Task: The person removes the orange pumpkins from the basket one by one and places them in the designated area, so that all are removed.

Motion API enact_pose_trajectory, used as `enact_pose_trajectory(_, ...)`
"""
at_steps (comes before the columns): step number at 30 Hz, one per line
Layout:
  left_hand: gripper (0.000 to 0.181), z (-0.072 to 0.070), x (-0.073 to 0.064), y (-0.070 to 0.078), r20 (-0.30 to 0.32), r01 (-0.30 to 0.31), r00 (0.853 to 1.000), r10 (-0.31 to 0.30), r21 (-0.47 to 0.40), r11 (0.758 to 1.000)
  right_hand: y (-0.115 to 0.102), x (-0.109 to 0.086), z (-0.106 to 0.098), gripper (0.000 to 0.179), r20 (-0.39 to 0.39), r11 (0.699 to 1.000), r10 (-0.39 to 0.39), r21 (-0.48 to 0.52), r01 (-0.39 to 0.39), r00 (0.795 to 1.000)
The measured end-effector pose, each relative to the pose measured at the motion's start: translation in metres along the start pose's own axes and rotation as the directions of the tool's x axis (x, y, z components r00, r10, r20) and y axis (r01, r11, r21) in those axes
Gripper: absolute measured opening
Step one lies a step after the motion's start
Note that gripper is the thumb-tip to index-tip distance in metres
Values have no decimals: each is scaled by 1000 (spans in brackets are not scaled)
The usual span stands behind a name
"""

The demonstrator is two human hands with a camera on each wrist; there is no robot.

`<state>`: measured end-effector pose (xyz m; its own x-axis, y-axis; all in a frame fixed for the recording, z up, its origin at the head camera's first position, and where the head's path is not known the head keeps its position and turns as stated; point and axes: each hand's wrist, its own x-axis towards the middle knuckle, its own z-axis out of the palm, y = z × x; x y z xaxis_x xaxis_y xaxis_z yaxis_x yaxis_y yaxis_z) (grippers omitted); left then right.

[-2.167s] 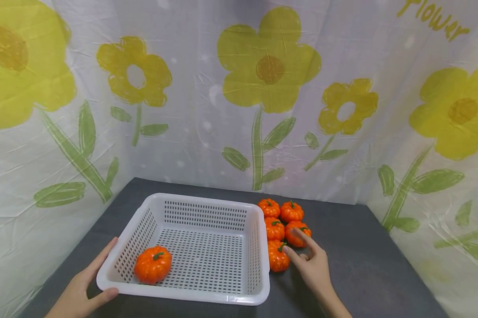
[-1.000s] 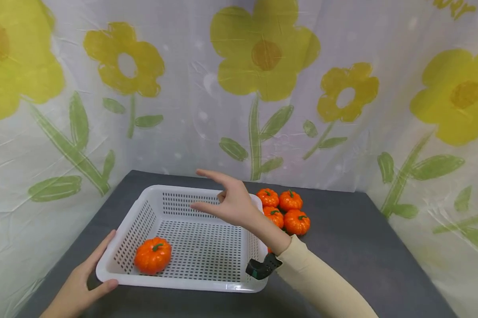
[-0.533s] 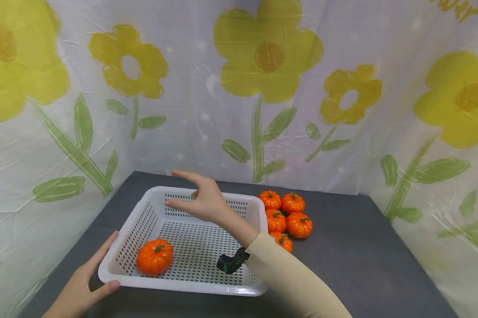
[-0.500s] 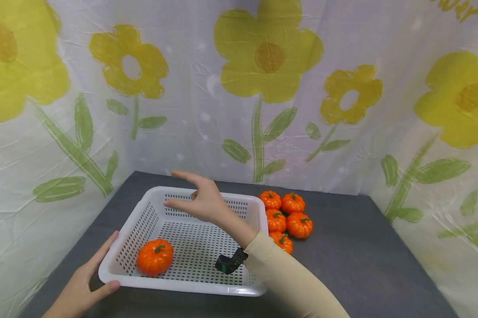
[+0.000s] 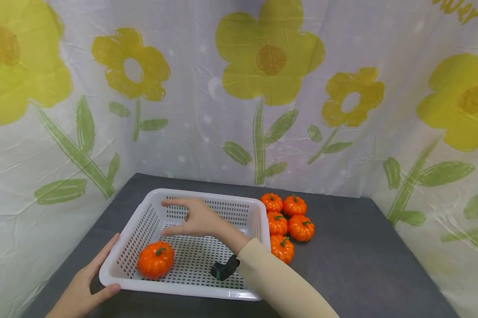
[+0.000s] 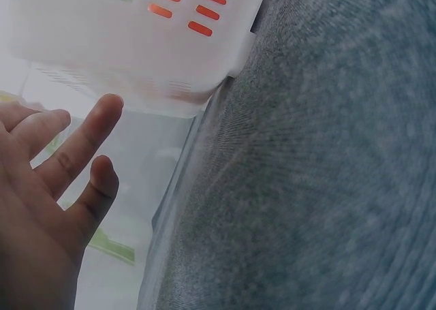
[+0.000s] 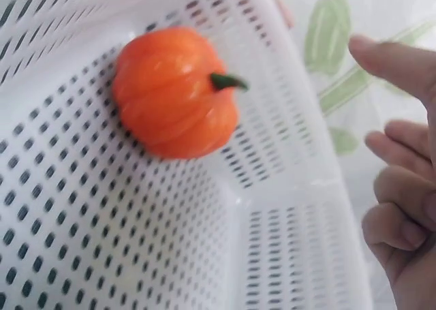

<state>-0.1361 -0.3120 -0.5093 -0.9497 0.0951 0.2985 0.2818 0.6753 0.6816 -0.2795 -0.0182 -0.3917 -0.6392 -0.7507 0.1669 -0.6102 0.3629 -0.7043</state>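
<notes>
A white perforated plastic basket (image 5: 207, 287) stands on the dark table, with one small orange pumpkin (image 5: 156, 260) in its front left corner. My left hand (image 5: 80, 287) is at that corner, fingers spread along the left side and thumb by the front rim. In the left wrist view, the left hand's fingers (image 6: 75, 150) look loosely extended beside the basket wall. Over the basket is my right hand (image 5: 197, 217), thumb and index finger wide apart with nothing between them. The pumpkin (image 7: 174, 95) lies apart from the right hand (image 7: 405, 194) in the right wrist view.
Several more orange pumpkins (image 5: 301, 228) sit clustered against the basket's right side. The dark table (image 5: 354, 256) reaches farther right. Behind and around it hangs a white curtain (image 5: 191, 132) printed with yellow flowers. A black band (image 5: 224, 268) is on the right wrist.
My right hand has gone from the pumpkin cluster leftward over the basket, then sunk lower, carrying nothing. The left hand, the basket and the pumpkins stay in place; the head view shifts slightly.
</notes>
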Motion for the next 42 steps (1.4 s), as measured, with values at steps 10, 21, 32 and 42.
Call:
enact_pose_trajectory(10, 99, -1, -1, 5, -17, -49, 999, 49, -45, 998, 20, 6, 12, 80, 315, 991, 47, -130, -6, 948)
enact_pose_trajectory(21, 98, 2, 0, 0, -16, -28, 999, 27, -19, 999, 28, 7, 32, 79, 410, 988, 71, -155, -8, 909)
enact_pose_trajectory(32, 99, 2, 0, 5, -5, -3, 1000, 2, -28, 1000, 31, 6, 42, 74, 394, 996, 80, -67, -58, 916)
enact_pose_trajectory(42, 96, 2, -2, 3, 0, 3, 1000, -3, -44, 999, 31, 9, 37, 73, 395, 995, 69, -92, -36, 916)
